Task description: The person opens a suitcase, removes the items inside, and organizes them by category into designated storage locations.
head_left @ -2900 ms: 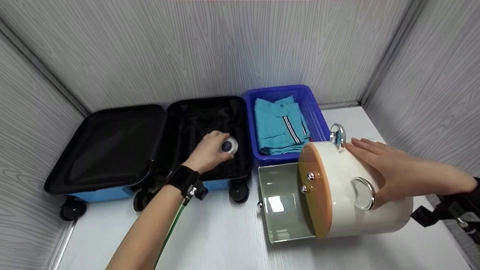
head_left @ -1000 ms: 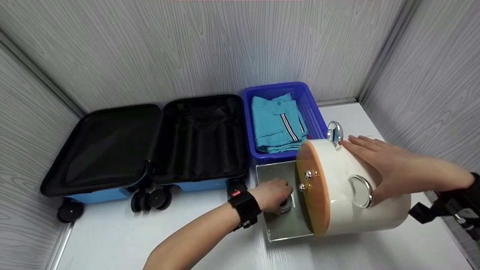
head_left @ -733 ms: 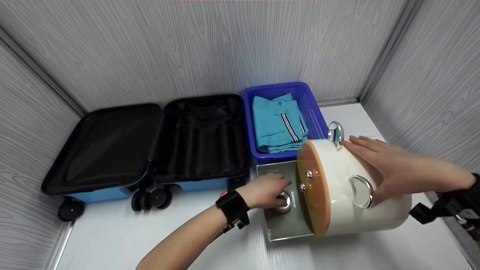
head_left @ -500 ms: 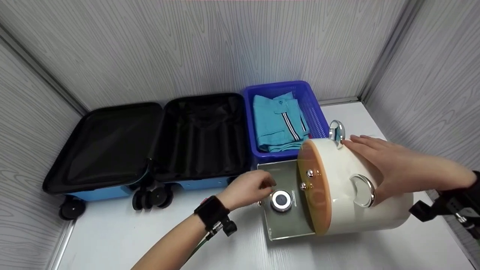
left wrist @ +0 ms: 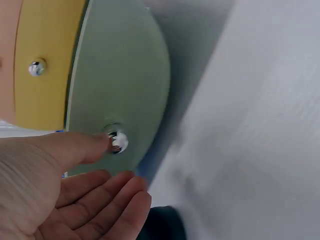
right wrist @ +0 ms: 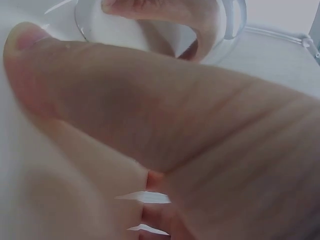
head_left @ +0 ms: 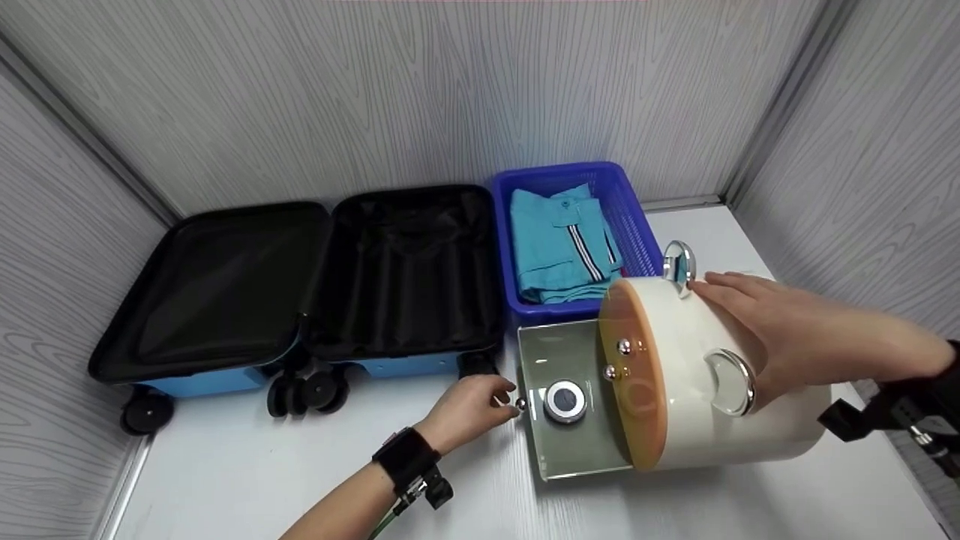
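My left hand (head_left: 465,411) is at the small chrome knob (head_left: 522,403) on the front of a pulled-out green drawer (head_left: 544,457). In the left wrist view the thumb is at the knob (left wrist: 118,142) and the fingers lie loosely below it, not closed round it. Inside the drawer sits a small round silver item (head_left: 565,402) with a white ring on top. The drawer belongs to a cream rounded storage box (head_left: 690,442) with an orange front panel. My right hand (head_left: 795,337) rests on this box with its fingers spread, between two chrome-rimmed parts.
An open blue suitcase (head_left: 409,285) with a black inside lies at left, on the white table (head_left: 225,480). Behind the drawer stands a blue plastic basket (head_left: 634,225) with folded turquoise clothing (head_left: 555,255). Grey wood-grain walls (head_left: 420,97) enclose the table.
The left hand brought the round item from the suitcase into the drawer, let it go, then moved back left to the drawer knob. The right hand has stayed on the box.
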The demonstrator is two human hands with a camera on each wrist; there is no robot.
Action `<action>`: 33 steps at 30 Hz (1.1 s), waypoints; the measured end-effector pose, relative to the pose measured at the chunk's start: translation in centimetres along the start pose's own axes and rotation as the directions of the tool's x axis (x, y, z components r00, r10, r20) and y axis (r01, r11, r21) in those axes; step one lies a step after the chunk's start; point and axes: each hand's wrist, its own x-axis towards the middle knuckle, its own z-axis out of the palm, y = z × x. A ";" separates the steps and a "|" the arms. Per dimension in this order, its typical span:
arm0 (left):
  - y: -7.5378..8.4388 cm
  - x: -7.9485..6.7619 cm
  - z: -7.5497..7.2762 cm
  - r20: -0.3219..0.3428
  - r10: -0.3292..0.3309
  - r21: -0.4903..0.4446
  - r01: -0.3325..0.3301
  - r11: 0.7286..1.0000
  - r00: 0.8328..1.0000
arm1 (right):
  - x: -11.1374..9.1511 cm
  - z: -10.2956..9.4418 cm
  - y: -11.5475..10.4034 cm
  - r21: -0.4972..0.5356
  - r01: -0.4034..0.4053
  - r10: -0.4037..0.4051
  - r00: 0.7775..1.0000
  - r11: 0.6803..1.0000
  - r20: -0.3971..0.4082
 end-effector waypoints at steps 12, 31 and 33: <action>-0.4 0.8 1.5 -0.017 0.035 -0.010 -0.035 0.999 0.999 | 0.1 0.1 0.2 0.000 0.011 -0.011 1.000 1.000 -0.013; 2.6 3.5 3.5 0.010 0.087 -0.066 -0.086 0.994 0.996 | -0.1 0.3 0.3 -0.004 0.048 -0.049 0.998 0.999 -0.045; 2.9 3.8 3.8 0.009 0.079 -0.068 -0.078 0.995 0.997 | -0.1 0.3 0.3 0.001 0.048 -0.048 0.998 0.999 -0.044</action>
